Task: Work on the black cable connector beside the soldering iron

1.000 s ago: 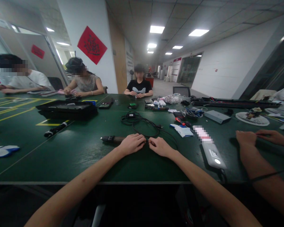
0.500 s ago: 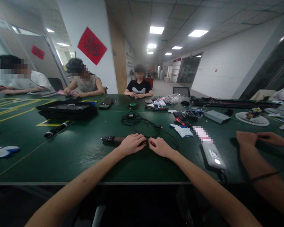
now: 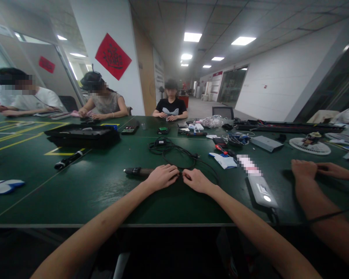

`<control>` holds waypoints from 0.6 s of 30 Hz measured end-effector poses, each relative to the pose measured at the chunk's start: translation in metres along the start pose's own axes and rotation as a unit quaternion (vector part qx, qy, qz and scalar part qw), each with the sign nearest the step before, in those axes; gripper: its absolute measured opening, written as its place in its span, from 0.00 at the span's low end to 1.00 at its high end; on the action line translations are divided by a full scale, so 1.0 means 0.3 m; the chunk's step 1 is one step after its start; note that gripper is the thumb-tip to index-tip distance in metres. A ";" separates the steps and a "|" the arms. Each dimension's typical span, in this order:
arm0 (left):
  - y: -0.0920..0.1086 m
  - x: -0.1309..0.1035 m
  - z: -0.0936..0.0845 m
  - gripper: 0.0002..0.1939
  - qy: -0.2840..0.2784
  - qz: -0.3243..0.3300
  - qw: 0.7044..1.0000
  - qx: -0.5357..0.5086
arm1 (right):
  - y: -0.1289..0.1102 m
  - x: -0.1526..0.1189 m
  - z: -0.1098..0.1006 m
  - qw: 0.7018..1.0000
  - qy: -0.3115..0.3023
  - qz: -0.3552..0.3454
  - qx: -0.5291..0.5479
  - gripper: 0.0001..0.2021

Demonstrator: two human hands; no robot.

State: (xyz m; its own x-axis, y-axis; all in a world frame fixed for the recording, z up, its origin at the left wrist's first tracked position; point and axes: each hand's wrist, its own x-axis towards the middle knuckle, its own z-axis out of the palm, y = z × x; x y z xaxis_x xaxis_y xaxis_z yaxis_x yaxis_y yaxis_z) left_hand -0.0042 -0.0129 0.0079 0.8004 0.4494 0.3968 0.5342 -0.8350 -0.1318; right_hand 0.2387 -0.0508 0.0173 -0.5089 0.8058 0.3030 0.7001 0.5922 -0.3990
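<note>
- Lower centre of the frame, on the green desk [image 3: 84,197]: the left hand [image 3: 163,177] is wrapped over the rear of an electric screwdriver [image 3: 138,171], whose chuck points to frame left.
- Just beside it, the right hand [image 3: 198,181] has its fingers bunched at the tool's tail; I cannot tell what they pinch.
- Right of centre: a long pale device [image 3: 261,190], and beyond it a blue-and-white glove [image 3: 224,161].
- Centre, past the hands: a loosely coiled black cord [image 3: 174,146].
- Middle left: a black tray [image 3: 83,140].
- Upper centre: a seated person [image 3: 170,107].
</note>
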 end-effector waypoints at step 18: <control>0.003 0.000 0.003 0.14 0.003 -0.004 1.000 0.000 | -0.002 -0.001 -0.001 1.000 0.005 -0.003 -0.003 0.04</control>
State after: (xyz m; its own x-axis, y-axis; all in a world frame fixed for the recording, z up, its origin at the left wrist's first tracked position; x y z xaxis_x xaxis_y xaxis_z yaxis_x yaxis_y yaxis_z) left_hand -0.0035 -0.0133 0.0070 0.7948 0.4533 0.4036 0.5398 -0.8319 -0.1287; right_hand 0.2385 -0.0512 0.0176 -0.5085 0.8020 0.3134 0.6996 0.5970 -0.3926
